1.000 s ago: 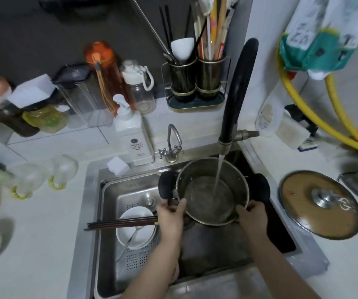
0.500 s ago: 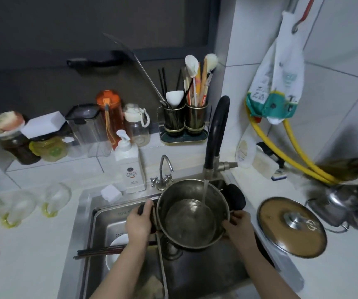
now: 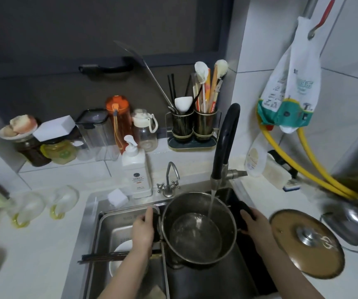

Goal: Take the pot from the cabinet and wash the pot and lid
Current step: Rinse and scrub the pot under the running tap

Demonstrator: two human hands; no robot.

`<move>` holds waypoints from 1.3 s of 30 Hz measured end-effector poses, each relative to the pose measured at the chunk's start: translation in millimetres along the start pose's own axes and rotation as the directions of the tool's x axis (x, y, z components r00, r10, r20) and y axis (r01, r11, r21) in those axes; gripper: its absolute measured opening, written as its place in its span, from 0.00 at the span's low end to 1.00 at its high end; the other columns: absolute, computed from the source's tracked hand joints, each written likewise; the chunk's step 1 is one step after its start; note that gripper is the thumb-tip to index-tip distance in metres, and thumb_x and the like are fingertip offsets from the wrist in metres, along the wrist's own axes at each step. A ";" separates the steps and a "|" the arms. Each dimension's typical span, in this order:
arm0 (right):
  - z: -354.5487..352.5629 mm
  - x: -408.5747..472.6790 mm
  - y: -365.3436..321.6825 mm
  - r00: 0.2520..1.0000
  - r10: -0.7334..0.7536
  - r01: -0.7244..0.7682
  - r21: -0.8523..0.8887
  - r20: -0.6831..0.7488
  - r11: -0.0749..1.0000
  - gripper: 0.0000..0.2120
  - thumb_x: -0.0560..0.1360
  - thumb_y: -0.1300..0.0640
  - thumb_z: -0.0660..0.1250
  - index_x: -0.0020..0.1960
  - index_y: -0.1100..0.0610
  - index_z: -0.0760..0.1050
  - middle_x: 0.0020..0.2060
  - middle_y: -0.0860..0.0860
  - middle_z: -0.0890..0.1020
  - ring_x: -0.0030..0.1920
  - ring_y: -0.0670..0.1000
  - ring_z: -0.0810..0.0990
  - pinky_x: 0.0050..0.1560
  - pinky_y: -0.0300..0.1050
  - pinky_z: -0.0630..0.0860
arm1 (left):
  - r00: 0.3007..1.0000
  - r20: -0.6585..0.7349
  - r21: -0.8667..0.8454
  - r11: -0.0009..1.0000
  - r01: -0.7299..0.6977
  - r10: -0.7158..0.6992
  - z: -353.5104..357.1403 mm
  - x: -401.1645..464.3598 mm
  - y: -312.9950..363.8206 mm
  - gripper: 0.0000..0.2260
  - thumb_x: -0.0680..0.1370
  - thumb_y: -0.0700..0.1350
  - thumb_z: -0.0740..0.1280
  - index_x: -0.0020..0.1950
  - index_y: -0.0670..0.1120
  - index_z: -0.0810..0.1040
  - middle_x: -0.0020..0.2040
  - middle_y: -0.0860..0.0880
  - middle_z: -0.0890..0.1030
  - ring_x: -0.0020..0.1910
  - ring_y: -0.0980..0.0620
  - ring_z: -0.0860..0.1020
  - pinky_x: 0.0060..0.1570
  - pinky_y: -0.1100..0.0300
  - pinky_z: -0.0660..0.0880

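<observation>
Steel pot (image 3: 198,227) held over the sink (image 3: 92,212), above the right-hand basin, mouth up and tipped a little toward the camera. Water pooled in its bottom. A thin stream falls from the black faucet (image 3: 224,145) into the pot, landing right of centre.

Left hand (image 3: 142,230) grips the pot's left black handle: fingers curled over the top of it, thumb side toward the pot wall, the handle almost wholly covered. Right hand (image 3: 256,226) grips the right black handle (image 3: 241,209); fingers wrapped around it, a rounded end of the handle showing beyond the knuckles. Both hands sit outside the rim, on opposite sides; no fingers inside the pot.

Lid (image 3: 306,242) lies on the white counter (image 3: 44,255) right of the sink, brownish glass with a metal knob on top, well apart from the right hand and touching neither hand.

Left basin holds a white bowl (image 3: 120,253), partly hidden under the left forearm, with dark chopsticks (image 3: 102,256) laid across it. Behind the sink: a small tap (image 3: 170,180), a white pump bottle (image 3: 136,171), a white sponge block (image 3: 117,197). Farther back a utensil caddy (image 3: 192,128) with chopsticks and spoons. A steel kettle (image 3: 350,221) stands just beyond the lid, blurred. Yellow hose (image 3: 311,167) runs down the right wall.
</observation>
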State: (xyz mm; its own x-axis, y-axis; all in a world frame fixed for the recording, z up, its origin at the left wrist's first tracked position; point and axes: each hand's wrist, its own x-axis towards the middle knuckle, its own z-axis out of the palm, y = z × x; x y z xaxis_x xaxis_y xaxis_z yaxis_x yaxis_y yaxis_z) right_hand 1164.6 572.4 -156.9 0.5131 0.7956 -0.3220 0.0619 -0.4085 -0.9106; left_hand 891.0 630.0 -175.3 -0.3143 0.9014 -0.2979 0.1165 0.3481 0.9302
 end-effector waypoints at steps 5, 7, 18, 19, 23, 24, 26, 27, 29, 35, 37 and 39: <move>-19.4 -14.2 35.4 0.998 0.028 -0.020 0.125 -0.062 0.992 0.05 0.76 0.59 0.65 0.52 0.55 0.76 0.43 0.55 0.82 0.44 0.57 0.82 0.50 0.57 0.79 | 0.986 0.116 -0.054 0.990 0.127 -0.120 10.7 3.7 -34.8 0.08 0.76 0.45 0.68 0.44 0.40 0.78 0.36 0.43 0.79 0.41 0.40 0.80 0.48 0.44 0.76; -12.1 -11.1 52.0 0.998 0.022 -0.016 0.097 -0.059 0.995 0.10 0.75 0.56 0.67 0.56 0.54 0.77 0.50 0.56 0.83 0.50 0.58 0.81 0.56 0.61 0.77 | 0.975 0.134 -0.136 0.971 0.197 -0.179 -0.4 -4.6 -35.5 0.07 0.78 0.39 0.64 0.49 0.35 0.77 0.36 0.42 0.79 0.34 0.44 0.77 0.37 0.53 0.75; -28.4 0.8 45.2 0.987 0.091 -0.032 0.398 -0.132 0.917 0.14 0.78 0.61 0.63 0.63 0.56 0.73 0.48 0.54 0.81 0.44 0.51 0.80 0.41 0.45 0.81 | 0.920 0.383 -0.234 0.955 0.180 -0.079 7.5 3.6 -6.3 0.12 0.79 0.34 0.59 0.61 0.40 0.77 0.49 0.41 0.84 0.37 0.51 0.82 0.44 0.57 0.81; -35.1 -4.1 46.1 0.985 0.093 -0.025 0.417 -0.144 0.909 0.15 0.77 0.61 0.63 0.64 0.58 0.73 0.50 0.55 0.81 0.44 0.50 0.80 0.39 0.43 0.82 | 0.917 0.391 -0.235 0.954 0.188 -0.084 9.7 -0.5 -8.9 0.13 0.79 0.35 0.60 0.62 0.41 0.75 0.52 0.40 0.82 0.38 0.50 0.82 0.45 0.56 0.81; -27.4 -9.6 66.1 0.985 0.128 -0.063 0.447 -0.117 0.892 0.15 0.76 0.61 0.66 0.62 0.57 0.74 0.53 0.56 0.80 0.49 0.55 0.80 0.40 0.44 0.83 | 0.944 0.316 -0.181 0.971 0.157 -0.093 -1.2 -9.7 -18.1 0.09 0.80 0.37 0.59 0.56 0.41 0.78 0.36 0.46 0.84 0.29 0.54 0.81 0.31 0.60 0.81; -18.8 -9.9 68.7 0.984 0.140 -0.077 0.442 -0.112 0.894 0.15 0.75 0.60 0.67 0.61 0.55 0.75 0.55 0.56 0.80 0.53 0.56 0.79 0.47 0.51 0.82 | 0.956 0.278 -0.168 0.976 0.142 -0.091 -6.7 -7.9 -18.7 0.09 0.81 0.38 0.59 0.55 0.40 0.78 0.33 0.46 0.83 0.28 0.54 0.81 0.30 0.60 0.80; -5.9 -9.3 68.1 0.988 0.117 -0.071 0.374 -0.100 0.925 0.11 0.73 0.55 0.69 0.54 0.47 0.79 0.58 0.57 0.80 0.57 0.57 0.79 0.58 0.61 0.76 | 0.973 0.217 -0.137 0.984 0.116 -0.085 -14.5 -4.0 -15.1 0.09 0.81 0.39 0.59 0.52 0.40 0.78 0.34 0.46 0.82 0.28 0.53 0.80 0.26 0.61 0.78; -1.8 -5.7 68.4 0.990 0.103 -0.065 0.344 -0.093 0.937 0.09 0.71 0.53 0.71 0.50 0.45 0.79 0.58 0.57 0.80 0.58 0.57 0.79 0.60 0.62 0.75 | 0.977 0.196 -0.131 0.985 0.110 -0.083 -15.9 -2.6 -11.4 0.09 0.81 0.39 0.59 0.50 0.42 0.78 0.33 0.47 0.82 0.28 0.53 0.79 0.24 0.62 0.77; -0.3 -0.6 62.5 0.991 0.109 -0.073 0.360 -0.083 0.930 0.10 0.72 0.53 0.70 0.53 0.47 0.79 0.57 0.57 0.81 0.55 0.56 0.80 0.54 0.57 0.80 | 0.982 0.173 -0.131 0.987 0.094 -0.071 -11.8 -0.6 -6.5 0.09 0.81 0.39 0.59 0.47 0.44 0.78 0.28 0.50 0.82 0.25 0.54 0.79 0.24 0.63 0.77; -30.6 -15.9 50.5 0.977 0.136 -0.040 0.489 -0.162 0.872 0.15 0.77 0.63 0.63 0.63 0.59 0.73 0.43 0.50 0.80 0.41 0.48 0.78 0.27 0.33 0.78 | 0.958 0.239 -0.159 0.966 0.202 -0.161 12.1 -5.5 -19.4 0.12 0.79 0.40 0.62 0.62 0.40 0.75 0.50 0.38 0.80 0.39 0.44 0.79 0.25 0.59 0.80; -32.8 -19.7 61.4 0.971 0.166 -0.063 0.487 -0.171 0.871 0.15 0.77 0.63 0.63 0.63 0.61 0.73 0.43 0.51 0.81 0.41 0.50 0.79 0.26 0.33 0.77 | 0.955 0.245 -0.168 0.962 0.213 -0.169 12.2 -10.6 -25.6 0.12 0.79 0.40 0.63 0.62 0.38 0.76 0.50 0.37 0.80 0.38 0.44 0.79 0.23 0.60 0.78; -27.9 -22.6 68.4 0.968 0.202 -0.103 0.500 -0.147 0.860 0.16 0.77 0.63 0.63 0.64 0.62 0.72 0.45 0.55 0.80 0.41 0.53 0.79 0.25 0.34 0.78 | 0.962 0.213 -0.175 0.962 0.209 -0.170 6.7 -14.6 -25.9 0.10 0.79 0.38 0.63 0.56 0.35 0.77 0.42 0.39 0.82 0.31 0.47 0.79 0.21 0.62 0.76</move>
State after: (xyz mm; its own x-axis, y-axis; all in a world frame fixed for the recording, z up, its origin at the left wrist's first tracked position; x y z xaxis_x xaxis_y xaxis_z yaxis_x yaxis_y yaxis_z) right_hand 1181.1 514.1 -204.7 0.6351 0.6224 -0.4574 -0.4280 -0.2093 -0.8792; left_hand 898.9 609.6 -196.5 -0.1217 0.8629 -0.4904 -0.1188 0.4779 0.8704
